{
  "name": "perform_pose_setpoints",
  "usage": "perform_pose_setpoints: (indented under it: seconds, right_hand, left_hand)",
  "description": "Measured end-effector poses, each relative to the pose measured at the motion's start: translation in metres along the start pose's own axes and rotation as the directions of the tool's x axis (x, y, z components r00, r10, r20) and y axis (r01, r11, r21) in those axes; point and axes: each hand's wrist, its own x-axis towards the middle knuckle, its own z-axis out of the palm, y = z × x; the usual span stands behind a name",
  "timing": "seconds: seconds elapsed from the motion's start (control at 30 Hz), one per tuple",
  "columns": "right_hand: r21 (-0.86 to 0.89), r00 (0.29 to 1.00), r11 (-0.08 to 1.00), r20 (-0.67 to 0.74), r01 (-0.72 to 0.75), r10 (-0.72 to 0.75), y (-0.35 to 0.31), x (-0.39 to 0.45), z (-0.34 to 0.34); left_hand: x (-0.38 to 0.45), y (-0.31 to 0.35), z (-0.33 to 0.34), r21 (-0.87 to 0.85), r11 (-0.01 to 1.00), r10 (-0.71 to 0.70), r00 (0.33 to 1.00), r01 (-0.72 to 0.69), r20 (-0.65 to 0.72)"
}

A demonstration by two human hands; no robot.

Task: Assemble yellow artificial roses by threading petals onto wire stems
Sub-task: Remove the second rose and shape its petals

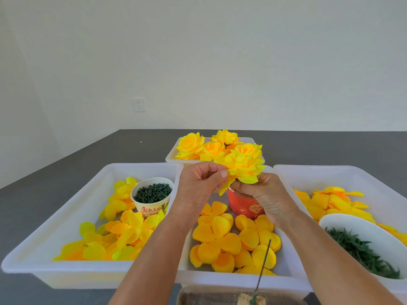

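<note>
Grey tabletop (66, 172), bare at left and far edges | wire stem (263, 263) upright at near edge | 3 white trays (66, 216) abreast, petals (217, 236) inside | 2 cups (152, 197) | both hands: left hand (198, 186), right hand (262, 194) pinch rose (244, 166) over middle tray | far tray, 4 finished roses (191, 146).

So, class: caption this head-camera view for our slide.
Both hands, left hand and right hand, hold a half-built yellow rose above trays of petals.
</note>
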Motion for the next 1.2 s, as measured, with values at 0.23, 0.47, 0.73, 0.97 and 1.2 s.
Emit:
perform_pose_setpoints:
  seconds: [0.23, 0.47, 0.73, 0.97, 1.2]
  right_hand:
    - [-0.011, 0.999, 1.000, 0.040, -0.025, 0.025, 0.0021, 0.0013, -0.0007]
    - [-0.334, 0.990, 0.937, -0.062, 0.097, -0.125, 0.0040, 0.0030, -0.0037]
    - [-0.424, 0.976, 0.894, -0.087, 0.144, -0.198, 0.0044, 0.0041, -0.0047]
    - [-0.309, 0.982, 0.935, -0.011, 0.175, -0.188, 0.0027, 0.0027, -0.0029]
    - [-0.453, 0.942, 0.849, -0.058, 0.271, -0.331, 0.0024, 0.0047, -0.0046]
  left_hand:
    - [-0.0005, 0.0005, 0.0001, -0.036, 0.998, -0.056, 0.996, 0.053, -0.074]
    - [0.0003, -0.0003, -0.0037, -0.194, 0.925, -0.330, 0.944, 0.327, 0.015]
    - [0.0026, 0.0014, -0.0042, -0.355, 0.838, -0.434, 0.900, 0.413, 0.023]
    - [0.0043, -0.0024, -0.0059, -0.247, 0.911, -0.383, 0.902, 0.331, -0.201]
    - [0.0054, 0.0026, -0.0072, -0.543, 0.640, -0.613, 0.787, 0.544, 0.066]
